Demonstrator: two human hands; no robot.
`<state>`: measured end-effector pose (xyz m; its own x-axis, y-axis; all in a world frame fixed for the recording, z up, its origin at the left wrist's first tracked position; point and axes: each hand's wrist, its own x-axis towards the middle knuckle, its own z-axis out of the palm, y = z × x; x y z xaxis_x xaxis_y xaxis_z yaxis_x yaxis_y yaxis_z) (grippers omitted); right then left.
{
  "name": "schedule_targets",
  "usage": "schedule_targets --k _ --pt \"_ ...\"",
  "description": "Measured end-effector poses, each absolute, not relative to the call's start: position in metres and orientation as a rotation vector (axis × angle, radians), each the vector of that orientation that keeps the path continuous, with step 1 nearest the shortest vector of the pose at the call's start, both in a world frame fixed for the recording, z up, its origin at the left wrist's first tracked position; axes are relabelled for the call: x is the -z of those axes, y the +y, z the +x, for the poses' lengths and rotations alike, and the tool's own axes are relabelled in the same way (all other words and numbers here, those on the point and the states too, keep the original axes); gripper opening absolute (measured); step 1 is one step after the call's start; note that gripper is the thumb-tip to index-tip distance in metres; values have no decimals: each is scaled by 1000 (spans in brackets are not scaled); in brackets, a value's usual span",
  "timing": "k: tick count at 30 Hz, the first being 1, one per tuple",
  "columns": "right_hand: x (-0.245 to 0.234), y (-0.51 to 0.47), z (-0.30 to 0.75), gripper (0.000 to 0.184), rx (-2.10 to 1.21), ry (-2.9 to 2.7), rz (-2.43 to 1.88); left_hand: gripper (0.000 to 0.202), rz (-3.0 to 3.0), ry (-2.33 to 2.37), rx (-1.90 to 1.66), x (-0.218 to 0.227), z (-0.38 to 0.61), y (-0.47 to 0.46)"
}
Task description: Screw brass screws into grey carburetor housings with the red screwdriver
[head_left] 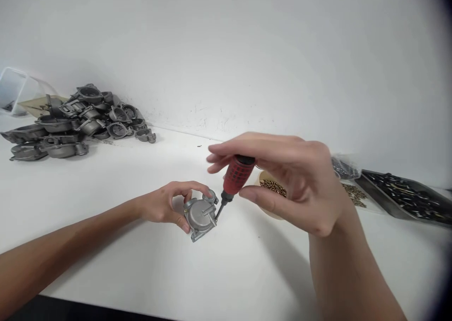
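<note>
My left hand (176, 202) grips a small grey metal housing (200, 216) by its left and upper edges, just above or on the white table. It has a round domed face and a short round port at its upper right. In my right hand (296, 184) is a screwdriver (238, 176) with a red and black handle, tilted with its tip down to the left. Its dark shaft meets the housing's right edge; the screw there is too small to make out. The fingers lie over the handle's top, and the thumb is near its right side.
A heap of grey metal castings (92, 111) lies at the back left beside a clear plastic bin (21, 92). Right of centre, a round tub (270, 212) holds brass-coloured screws (272, 187). At far right a metal tray (379, 198) holds dark parts. A white wall (226, 52) rises behind.
</note>
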<state>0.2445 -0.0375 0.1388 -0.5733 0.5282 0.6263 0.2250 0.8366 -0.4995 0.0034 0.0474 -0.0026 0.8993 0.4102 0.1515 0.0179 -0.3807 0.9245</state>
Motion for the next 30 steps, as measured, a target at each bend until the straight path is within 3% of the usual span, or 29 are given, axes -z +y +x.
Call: schedule_targets --k 6,12,18,30 --pt "-137 -36 241 25 -456 -2156 -505 71 1912 264 -422 1 2 52" --pt "-139 -43 242 44 -608 -2177 -605 73 1890 297 -389 6 -1 55" --pt "-137 -36 244 33 -503 -2183 -590 71 1866 255 -390 5 -1 54" --pt "-133 -35 247 44 -579 -2136 -561 69 1888 277 -383 4 -1 54"
